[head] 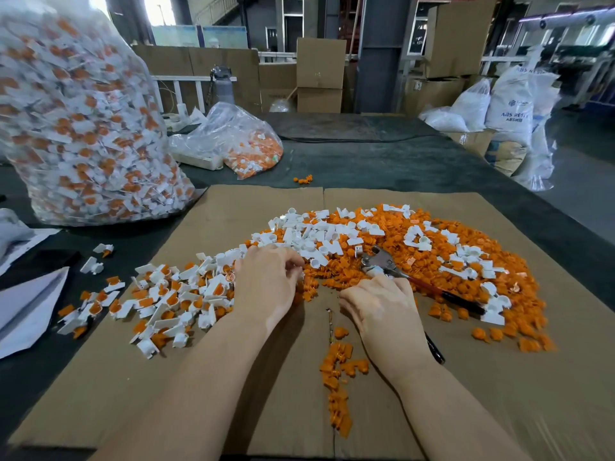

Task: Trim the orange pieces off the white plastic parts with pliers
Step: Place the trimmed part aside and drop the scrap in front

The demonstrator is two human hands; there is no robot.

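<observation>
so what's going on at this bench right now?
A person is trimming orange pieces off white plastic parts over a cardboard sheet. The right hand grips the pliers, whose head holds a white part. The left hand reaches into the pile, fingers curled at the parts; what it pinches is hidden. Untrimmed parts lie to the left, trimmed white pieces and orange offcuts ahead and right. A big clear bag of untrimmed parts stands at far left.

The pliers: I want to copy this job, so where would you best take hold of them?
By the long handles, coming from the near right. On the pliers, the metal head points up-left into the orange pile; the handles trail toward the right hand, which already covers them.
</observation>
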